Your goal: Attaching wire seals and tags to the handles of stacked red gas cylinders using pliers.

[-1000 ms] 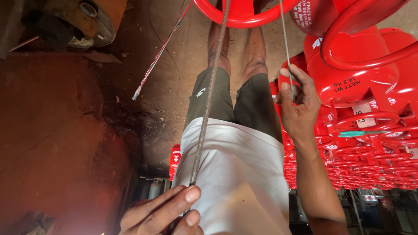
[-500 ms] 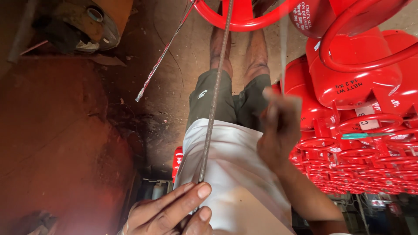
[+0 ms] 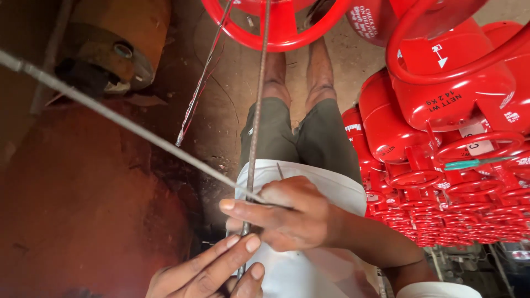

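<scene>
In the head view, I saw two thin metal rods meeting at my hands. The upright rod ran its long axis straight away from me, from the red ring at the top of the frame down over my shorts and shirt, into my left hand. The slanting rod came in from the upper left edge and ended at my right hand, crossing the upright one just above the knuckles.

My left fingers were pinched round the lower end of the upright rod, thumb and forefinger closed on it. My right hand lay just above the left, nearly touching, fingers curled over the crossing point and gripping the slanting rod's near end. So the right hand was the nearer one to the crossing; the left sat below it along the upright rod.

Red gas cylinders were stacked to my right, a rusty drum stood upper left, and a bundle of thin wires hung beside the upright rod.

Hard to read: the right palm hid the crossing itself, so I could not tell whether the rods touched. The upright rod's bottom end vanished behind the left fingers, and the slanting rod's far end was cut off.
</scene>
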